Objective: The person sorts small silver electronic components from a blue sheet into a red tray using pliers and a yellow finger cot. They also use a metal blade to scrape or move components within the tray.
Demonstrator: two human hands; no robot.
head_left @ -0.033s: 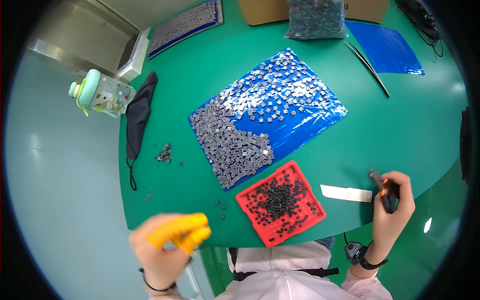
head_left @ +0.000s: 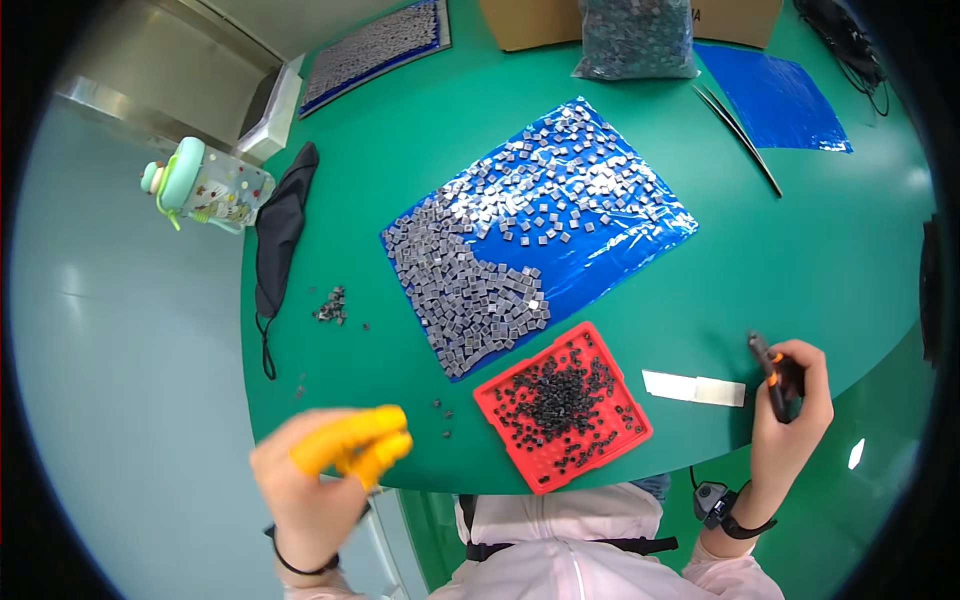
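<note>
My left hand [head_left: 310, 485] is raised at the table's near left edge, yellow covers [head_left: 345, 440] on its finger and thumb. Those tips come together in a pinch; whatever lies between them is too small to make out. On the right, my right hand [head_left: 795, 425] is closed around a black plier-like hand tool [head_left: 772, 375] with orange marks, its tip pointing away from me. Between the hands sits a red tray [head_left: 535, 478] holding a heap of small black parts [head_left: 560, 400]. A white strip [head_left: 690, 388] lies between the tray and my right hand.
Beyond the tray, a blue sheet [head_left: 590, 265] carries many grey square pieces [head_left: 460, 310]. Loose bits [head_left: 330, 305] lie left, near a black mask [head_left: 282, 225] and a bottle [head_left: 220, 190]. Farther back are tweezers [head_left: 740, 140], a bagful of pieces [head_left: 637, 40] and another blue sheet [head_left: 775, 98].
My left hand has shifted slightly left and away from me, its yellow-covered tips still together. The right hand and its tool have moved a little to the right.
</note>
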